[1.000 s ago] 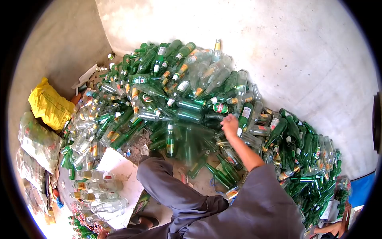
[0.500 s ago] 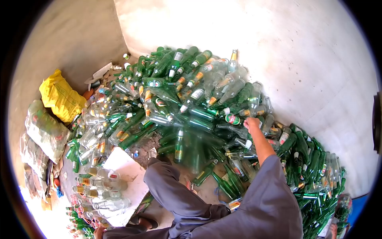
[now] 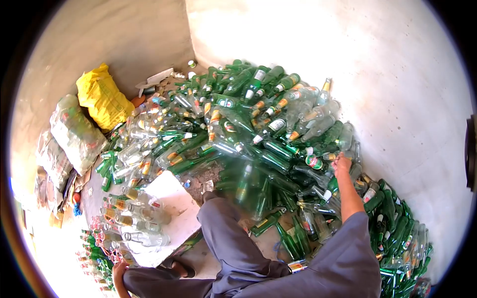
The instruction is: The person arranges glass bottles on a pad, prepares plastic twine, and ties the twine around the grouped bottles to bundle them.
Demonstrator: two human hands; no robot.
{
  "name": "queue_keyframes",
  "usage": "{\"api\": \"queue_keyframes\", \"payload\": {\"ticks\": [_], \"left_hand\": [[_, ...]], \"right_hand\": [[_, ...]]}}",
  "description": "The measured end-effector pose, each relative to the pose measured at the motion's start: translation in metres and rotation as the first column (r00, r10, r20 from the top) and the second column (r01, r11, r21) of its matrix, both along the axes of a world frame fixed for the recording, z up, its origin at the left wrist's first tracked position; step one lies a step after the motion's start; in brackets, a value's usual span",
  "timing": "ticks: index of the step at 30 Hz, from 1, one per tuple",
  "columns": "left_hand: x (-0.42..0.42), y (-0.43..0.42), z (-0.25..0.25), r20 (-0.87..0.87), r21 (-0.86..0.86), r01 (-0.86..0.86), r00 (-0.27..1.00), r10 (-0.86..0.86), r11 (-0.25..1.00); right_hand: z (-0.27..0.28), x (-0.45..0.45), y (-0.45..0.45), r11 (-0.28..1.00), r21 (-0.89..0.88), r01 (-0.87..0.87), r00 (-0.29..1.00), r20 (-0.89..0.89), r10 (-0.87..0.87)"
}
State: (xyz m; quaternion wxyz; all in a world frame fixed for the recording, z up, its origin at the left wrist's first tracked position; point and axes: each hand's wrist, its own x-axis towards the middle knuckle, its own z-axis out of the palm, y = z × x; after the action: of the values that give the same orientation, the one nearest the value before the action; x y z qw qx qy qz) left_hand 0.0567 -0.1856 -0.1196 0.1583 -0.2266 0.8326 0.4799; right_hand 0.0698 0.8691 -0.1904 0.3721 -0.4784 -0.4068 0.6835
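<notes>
My right hand (image 3: 341, 164) reaches out to the right side of a large bottle pile, its fingers closed at the lower end of a clear glass bottle (image 3: 346, 137). That bottle stands with its base upward, near the wall. Just left of the hand lies a green bottle with a red and green label (image 3: 314, 162). My left hand (image 3: 119, 272) is low at the left, beside my knee and next to red strands (image 3: 115, 257). Its fingers look curled, but what they hold is hidden. Near it, several clear bottles (image 3: 145, 239) lie side by side on a white board (image 3: 171, 198).
The pile of green bottles (image 3: 278, 159) spreads along the white wall (image 3: 397, 89) and down the right side. A yellow sack (image 3: 105, 99) and a filled clear sack (image 3: 77, 131) lean at the left. Green bottles with red tops (image 3: 94, 258) stand at the lower left.
The view has swung left, so the pile shows further right and lower. My left hand shows more fully. My right hand stays by the same clear bottle.
</notes>
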Motion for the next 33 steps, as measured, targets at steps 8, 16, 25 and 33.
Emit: {"api": "queue_keyframes", "payload": {"ticks": [8,16,25,33], "left_hand": [[0.002,-0.008,-0.009,-0.229,-0.444,0.460,0.772,-0.593,0.769],[0.001,0.018,0.007,-0.083,-0.102,0.107,0.990,-0.116,0.989],[0.005,0.035,0.022,-0.010,-0.104,0.021,1.000,-0.023,0.994],[0.004,0.054,0.037,-0.115,-0.100,-0.004,0.993,-0.008,0.995]], "right_hand": [[0.025,0.019,0.016,0.993,-0.056,0.107,0.970,-0.214,-0.116],[0.047,0.049,-0.049,0.995,0.091,0.049,0.989,-0.142,-0.036],[0.109,0.048,-0.186,0.943,0.321,-0.092,0.984,-0.114,0.135],[0.188,-0.012,-0.289,0.714,0.515,-0.473,0.864,0.111,0.492]]}}
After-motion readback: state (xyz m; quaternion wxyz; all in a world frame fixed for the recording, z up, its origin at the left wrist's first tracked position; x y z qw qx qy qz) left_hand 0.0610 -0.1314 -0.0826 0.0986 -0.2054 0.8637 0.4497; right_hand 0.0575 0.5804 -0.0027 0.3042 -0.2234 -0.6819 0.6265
